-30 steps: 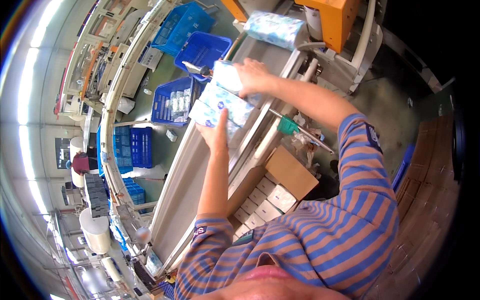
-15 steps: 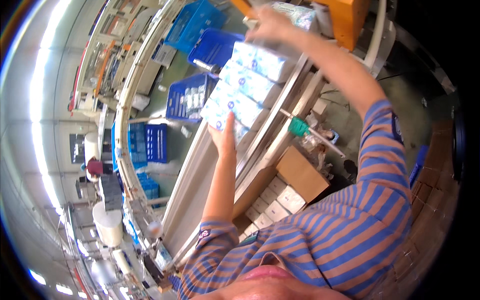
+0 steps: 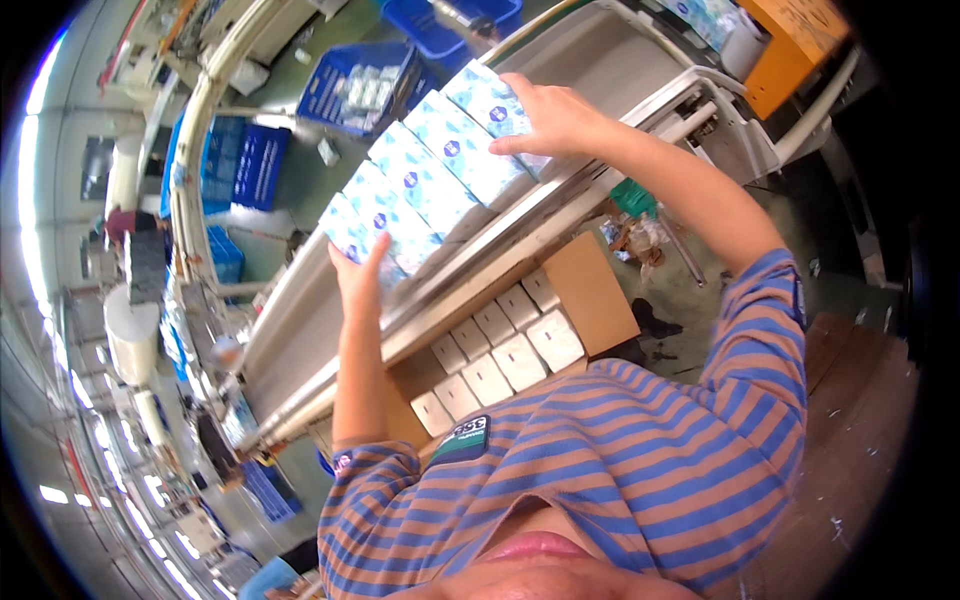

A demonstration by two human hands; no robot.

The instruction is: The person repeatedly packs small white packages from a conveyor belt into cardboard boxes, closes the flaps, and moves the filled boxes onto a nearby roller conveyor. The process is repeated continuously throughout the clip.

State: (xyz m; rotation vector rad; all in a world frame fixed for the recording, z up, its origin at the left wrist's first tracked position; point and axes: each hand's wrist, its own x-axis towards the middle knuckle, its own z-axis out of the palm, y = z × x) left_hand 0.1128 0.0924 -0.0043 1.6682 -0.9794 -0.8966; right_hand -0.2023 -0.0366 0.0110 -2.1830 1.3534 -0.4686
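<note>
A row of several white-and-blue tissue packs point(image 3: 420, 170) stands side by side, pressed together, over the conveyor. My left hand point(image 3: 360, 275) grips the row's near left end, thumb on top. At the far right end my right hand point(image 3: 555, 120) clasps the last pack, with its thumb over the printed face and its fingers round the outer side. Between them the two hands squeeze the whole row. Whether the packs rest on the belt or are lifted a little, I cannot tell.
The conveyor point(image 3: 600, 45) runs diagonally. Below it stands an open carton point(image 3: 592, 300) with white packs point(image 3: 520, 360) in rows. Beyond the belt are a blue crate point(image 3: 318, 100) holding packs and another blue crate point(image 3: 420, 12). An orange machine part point(image 3: 800, 35) stands far right.
My right hand has come back from the far end of the conveyor and closed on the row's right end. The row now appears farther left, with my left hand still on its near end.
</note>
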